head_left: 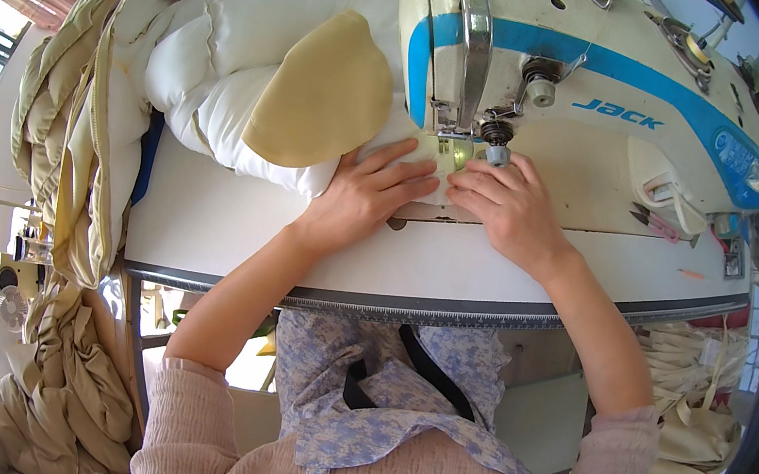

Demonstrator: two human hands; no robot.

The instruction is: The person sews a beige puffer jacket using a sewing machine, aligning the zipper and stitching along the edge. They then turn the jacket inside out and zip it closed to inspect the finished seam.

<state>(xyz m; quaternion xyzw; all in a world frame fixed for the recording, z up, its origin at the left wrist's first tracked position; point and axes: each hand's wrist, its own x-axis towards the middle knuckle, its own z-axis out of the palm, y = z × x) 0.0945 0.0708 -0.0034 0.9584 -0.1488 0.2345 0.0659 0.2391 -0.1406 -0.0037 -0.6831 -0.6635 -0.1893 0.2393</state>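
My left hand (361,195) lies with its fingers stretched out on the edge of a white padded piece (227,77), just left of the needle area. Close to the presser foot (456,153), my right hand (508,209) rests with its fingers spread and slightly bent; its thumb is hidden. Both hands are beneath the head of a white sewing machine (562,68) with a blue stripe. A rounded tan fabric piece (322,96) rises over the white padding beside my left hand. What lies right under my fingertips is mostly covered.
Tan garments (74,113) hang over the table's left end. Thread snips (658,224) with pink handles and a small orange stick (691,274) lie at right on the white table (204,230). A ruler strip (407,315) runs along its front edge. More tan cloth (689,430) is piled lower right.
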